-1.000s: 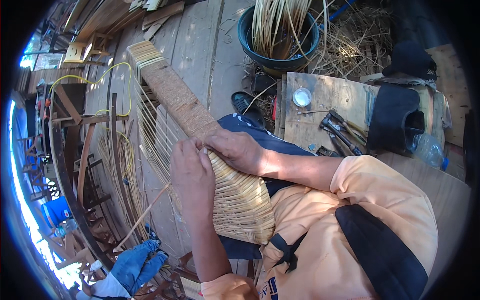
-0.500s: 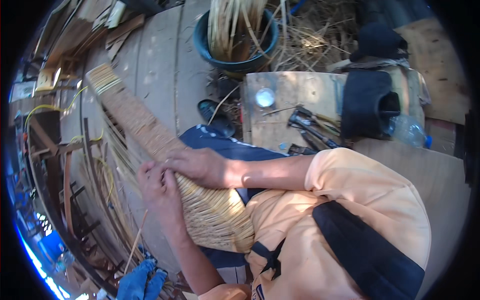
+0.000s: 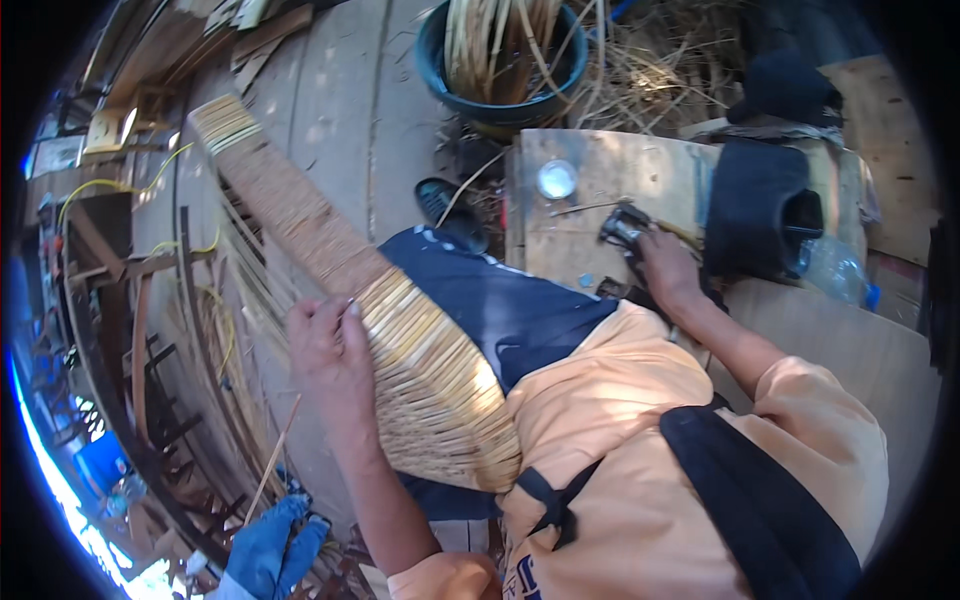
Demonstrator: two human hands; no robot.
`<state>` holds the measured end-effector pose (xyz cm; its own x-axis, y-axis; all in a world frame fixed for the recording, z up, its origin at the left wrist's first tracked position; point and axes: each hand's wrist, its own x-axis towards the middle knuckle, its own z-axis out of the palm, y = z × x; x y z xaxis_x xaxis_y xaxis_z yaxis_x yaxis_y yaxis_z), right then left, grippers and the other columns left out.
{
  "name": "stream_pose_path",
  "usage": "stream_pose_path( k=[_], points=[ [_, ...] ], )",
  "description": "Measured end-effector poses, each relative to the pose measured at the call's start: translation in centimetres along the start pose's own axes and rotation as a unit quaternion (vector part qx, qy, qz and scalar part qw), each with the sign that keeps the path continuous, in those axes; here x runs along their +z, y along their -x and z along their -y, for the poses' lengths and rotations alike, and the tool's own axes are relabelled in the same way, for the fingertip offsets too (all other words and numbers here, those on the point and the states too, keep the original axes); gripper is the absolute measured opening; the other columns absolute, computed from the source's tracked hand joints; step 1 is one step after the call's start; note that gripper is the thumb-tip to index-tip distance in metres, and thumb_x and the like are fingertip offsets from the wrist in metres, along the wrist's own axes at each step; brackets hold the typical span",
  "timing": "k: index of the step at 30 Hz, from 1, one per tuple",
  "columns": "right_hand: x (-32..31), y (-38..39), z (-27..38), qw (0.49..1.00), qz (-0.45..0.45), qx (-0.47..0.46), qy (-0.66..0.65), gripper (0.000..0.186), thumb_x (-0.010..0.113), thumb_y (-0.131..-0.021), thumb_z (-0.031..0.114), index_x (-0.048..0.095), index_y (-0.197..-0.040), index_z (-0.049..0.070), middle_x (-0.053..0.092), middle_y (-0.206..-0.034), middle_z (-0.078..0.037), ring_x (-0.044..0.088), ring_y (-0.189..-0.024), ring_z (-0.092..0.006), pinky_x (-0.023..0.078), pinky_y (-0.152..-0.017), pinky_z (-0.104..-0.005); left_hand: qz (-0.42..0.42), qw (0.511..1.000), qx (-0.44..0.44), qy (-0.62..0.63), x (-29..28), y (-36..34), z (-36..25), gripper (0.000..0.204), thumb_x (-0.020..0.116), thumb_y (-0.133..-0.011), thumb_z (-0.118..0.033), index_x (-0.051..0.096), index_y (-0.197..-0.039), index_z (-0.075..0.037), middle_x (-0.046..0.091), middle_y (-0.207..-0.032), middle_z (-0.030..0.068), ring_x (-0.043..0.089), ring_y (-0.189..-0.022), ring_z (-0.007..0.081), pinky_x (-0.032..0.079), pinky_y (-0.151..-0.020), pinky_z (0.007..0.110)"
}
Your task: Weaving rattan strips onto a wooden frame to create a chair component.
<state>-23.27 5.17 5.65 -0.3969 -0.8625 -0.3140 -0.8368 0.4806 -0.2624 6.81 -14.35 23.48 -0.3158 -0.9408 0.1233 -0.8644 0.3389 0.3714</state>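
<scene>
A long woven piece [image 3: 430, 350] of tan cane or reed lies slantwise across my lap. Its wider part has thick ribbed strands, and its narrow arm is tightly wrapped up to the far left end. At its left edge, my left hand [image 3: 335, 345] is closed, thumb and fingertips together. Whatever it pinches there is too small or hidden to make out. My right hand [image 3: 668, 265] is over the wooden board, its fingers round a dark metal hand tool [image 3: 624, 226] whose exact kind is unclear. Other dark tools [image 3: 612, 288] lie beside it, partly covered.
Beyond the board [image 3: 560, 230] stands a teal tub [image 3: 430, 75] of reed strips. A round, shiny lid-like thing [image 3: 557, 179] sits on the board. Right of it are a black bag-like object [image 3: 760, 205] and a clear bottle [image 3: 838, 268]. A blue cloth [image 3: 265, 550] lies lower left.
My right hand has left the woven piece and moved right to the tools on the board. My left hand stays at the edge of the weave. The view has shifted slightly.
</scene>
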Motion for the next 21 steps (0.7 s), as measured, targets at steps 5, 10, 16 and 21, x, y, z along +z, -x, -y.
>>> stream_pose_path(
  k=[5,10,16,21],
  points=[
    [0.4,0.2,-0.7,0.996,-0.004,-0.061,-0.070,0.025,0.055,-0.079,0.005,0.054,-0.105,0.004,0.055,-0.099,-0.017,0.053,-0.093,-0.0355,0.045,-0.079,-0.0433,0.007,1.000,-0.005,-0.027,-0.2,0.0,-0.9,0.010,0.061,-0.080,-0.008,0.065,-0.089,-0.005,0.054,-0.090,0.0125,0.058,-0.083,0.0267,0.046,-0.073,0.034],
    [-6.7,-2.1,5.2,0.935,0.045,-0.197,-0.292,0.034,0.049,-0.084,0.005,0.049,-0.117,-0.001,0.055,-0.095,-0.015,0.057,-0.084,-0.0264,0.045,-0.076,-0.0313,0.010,0.999,-0.002,-0.037,-0.3,-0.1,-0.8,0.010,0.062,-0.080,-0.007,0.065,-0.089,-0.005,0.054,-0.090,0.0117,0.058,-0.081,0.0253,0.047,-0.071,0.034],
    [-9.7,-2.2,12.8,0.724,0.380,-0.213,-0.535,0.034,0.050,-0.093,0.032,0.054,-0.106,0.002,0.051,-0.072,-0.001,0.050,-0.065,-0.0077,0.042,-0.056,-0.0249,0.006,0.999,0.000,-0.045,-0.4,-0.2,-0.8,0.011,0.062,-0.079,-0.006,0.064,-0.090,-0.005,0.054,-0.089,0.0120,0.058,-0.080,0.0253,0.047,-0.071,0.034],
    [-9.7,-2.9,15.9,0.730,0.406,-0.163,-0.525,0.043,0.042,-0.095,0.042,0.052,-0.084,0.001,0.052,-0.065,-0.003,0.053,-0.060,-0.0130,0.043,-0.057,-0.0298,0.008,0.999,-0.003,-0.049,-0.3,-0.1,-0.7,0.011,0.061,-0.079,-0.005,0.064,-0.090,-0.005,0.054,-0.089,0.0114,0.058,-0.079,0.0248,0.047,-0.070,0.034]
  ],
)
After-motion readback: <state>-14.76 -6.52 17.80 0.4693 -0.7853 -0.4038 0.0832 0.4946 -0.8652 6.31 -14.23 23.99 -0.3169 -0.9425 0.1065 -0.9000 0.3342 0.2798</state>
